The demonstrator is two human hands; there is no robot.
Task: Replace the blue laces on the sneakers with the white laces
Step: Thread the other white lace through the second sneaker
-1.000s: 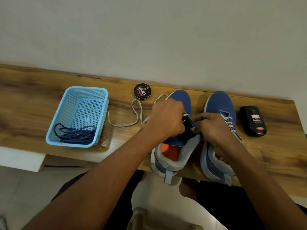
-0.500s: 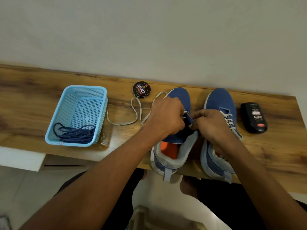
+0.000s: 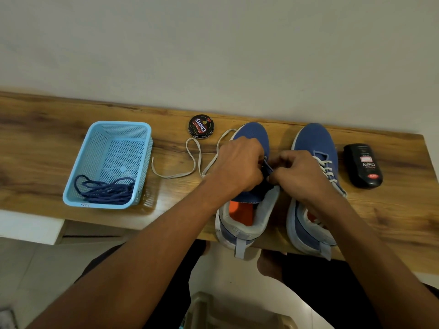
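At the left of the wood-grain shelf (image 3: 47,148) stands a light blue perforated plastic basket (image 3: 145,148), rectangular with sloping walls, and a loose tangle of dark blue cord laces (image 3: 104,189) lies in its near end. Right of it a flat white lace (image 3: 190,160) loops across the wood, just in front of a round black tin of shoe polish (image 3: 201,126); its far end disappears under the left hand (image 3: 237,166). That hand is curled over the throat of the left blue mesh sneaker (image 3: 251,136), hiding the eyelets, so what its fingers pinch cannot be told. The right hand (image 3: 299,173) meets it, fingers curled and pinching the sneaker's dark blue tongue. The right blue sneaker (image 3: 316,141) stands beside, white lacing showing, its heel covered by the forearm. Both heels overhang the shelf edge. Farthest right lies a black oval polish applicator (image 3: 363,166).
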